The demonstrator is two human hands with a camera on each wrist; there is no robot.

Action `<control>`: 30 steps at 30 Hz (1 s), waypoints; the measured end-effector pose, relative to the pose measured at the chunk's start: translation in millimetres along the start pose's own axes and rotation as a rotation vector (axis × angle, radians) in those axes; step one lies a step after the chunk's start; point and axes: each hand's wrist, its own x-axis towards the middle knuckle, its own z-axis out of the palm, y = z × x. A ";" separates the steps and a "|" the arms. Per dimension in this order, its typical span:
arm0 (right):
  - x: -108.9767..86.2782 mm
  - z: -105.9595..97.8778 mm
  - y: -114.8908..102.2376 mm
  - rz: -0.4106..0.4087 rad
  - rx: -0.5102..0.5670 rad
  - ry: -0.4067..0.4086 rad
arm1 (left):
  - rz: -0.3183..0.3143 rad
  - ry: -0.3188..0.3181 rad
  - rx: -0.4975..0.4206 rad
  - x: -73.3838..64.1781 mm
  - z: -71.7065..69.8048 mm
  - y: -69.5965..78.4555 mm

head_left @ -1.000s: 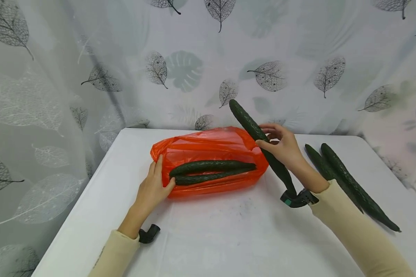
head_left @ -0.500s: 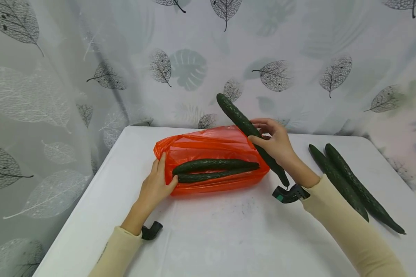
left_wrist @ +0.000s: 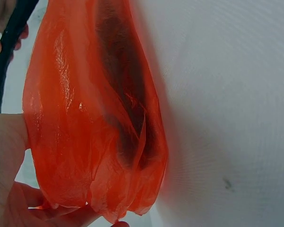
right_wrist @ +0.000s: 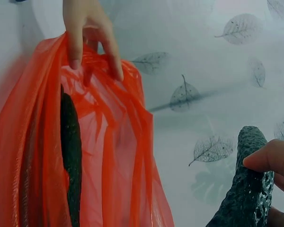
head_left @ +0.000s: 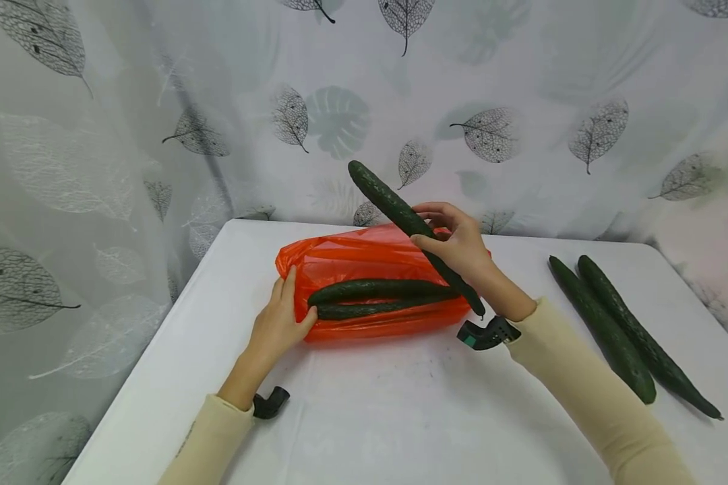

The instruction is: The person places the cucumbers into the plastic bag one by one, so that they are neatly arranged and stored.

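An orange-red plastic bag (head_left: 358, 256) lies on the white table with two dark green cucumbers visible in its opening, one cucumber (head_left: 376, 289) behind the other (head_left: 360, 311). My left hand (head_left: 277, 325) grips the bag's left end, thumb on the near side and fingers behind. My right hand (head_left: 458, 246) holds a long cucumber (head_left: 383, 199) slantwise above the bag's right part, pinched around its middle between thumb and fingers. In the right wrist view, the held cucumber (right_wrist: 246, 184) is apart from the bag. The left wrist view shows a dark cucumber shape (left_wrist: 123, 61) through the plastic.
Two more cucumbers lie side by side on the table's right, a thicker cucumber (head_left: 607, 337) left of a slimmer one (head_left: 649, 345). A leaf-patterned curtain (head_left: 340, 60) hangs behind and to the left of the white table (head_left: 370, 411).
My right hand has moved left with the cucumber, bringing it farther over the bag. My left hand keeps its grip on the bag's end. The whole view has shifted slightly.
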 end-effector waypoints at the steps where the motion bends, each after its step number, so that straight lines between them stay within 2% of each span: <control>1: 1.1 2.2 0.3 -0.005 0.003 -0.004 | -0.002 -0.003 0.000 -0.7 0.6 -0.4; 10: 15.0 17.6 1.2 -0.076 0.016 -0.022 | -0.008 -0.012 -0.002 -1.2 2.3 -2.0; 21: 32.5 27.3 -15.9 -0.148 0.024 -0.031 | -0.011 -0.007 0.009 1.0 -2.1 -2.8; 26: 38.3 33.3 -15.6 -0.207 0.059 -0.078 | -0.018 -0.016 0.001 1.9 -1.5 -3.6; 30: 39.5 40.3 -7.4 -0.274 0.066 -0.136 | -0.020 -0.014 -0.004 2.1 -1.3 -3.4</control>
